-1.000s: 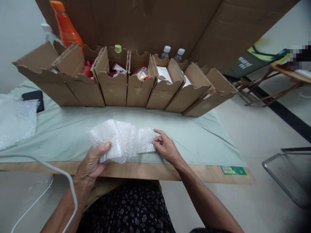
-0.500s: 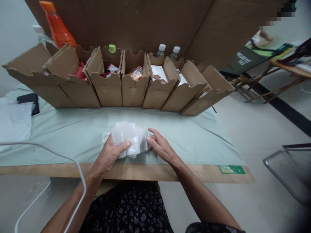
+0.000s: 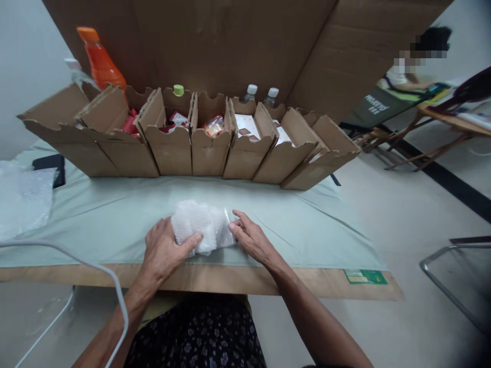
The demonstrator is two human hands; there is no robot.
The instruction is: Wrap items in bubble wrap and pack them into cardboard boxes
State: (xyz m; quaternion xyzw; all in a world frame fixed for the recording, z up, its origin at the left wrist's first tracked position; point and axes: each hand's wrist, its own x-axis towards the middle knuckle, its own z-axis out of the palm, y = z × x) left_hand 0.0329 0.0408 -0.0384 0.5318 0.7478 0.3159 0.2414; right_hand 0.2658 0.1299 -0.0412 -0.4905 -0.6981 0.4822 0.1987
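Note:
A white, translucent bubble wrap pouch (image 3: pixel 205 225) lies bunched on the pale green cloth near the table's front edge. My left hand (image 3: pixel 164 248) grips its left end, thumb across the top and the other fingers partly hidden behind. At the right end, which looks flatter and clearer, my right hand (image 3: pixel 249 236) has its thumb on the edge, with the index finger stretched out above. The remaining right fingers are mostly hidden. What the pouch holds, if anything, cannot be made out.
Behind stands a row of open cardboard bins (image 3: pixel 207 158) with small packets inside. An orange bottle (image 3: pixel 103 64) rises behind them. More bubble wrap (image 3: pixel 25 199) and a black object (image 3: pixel 51 167) lie left. A white cable (image 3: pixel 92 263) crosses my left forearm. A person (image 3: pixel 412 71) sits far right.
My left hand has shifted slightly left along the pouch, and its fingers show more. My right hand stays at the right end. The whole view has tilted a little upward.

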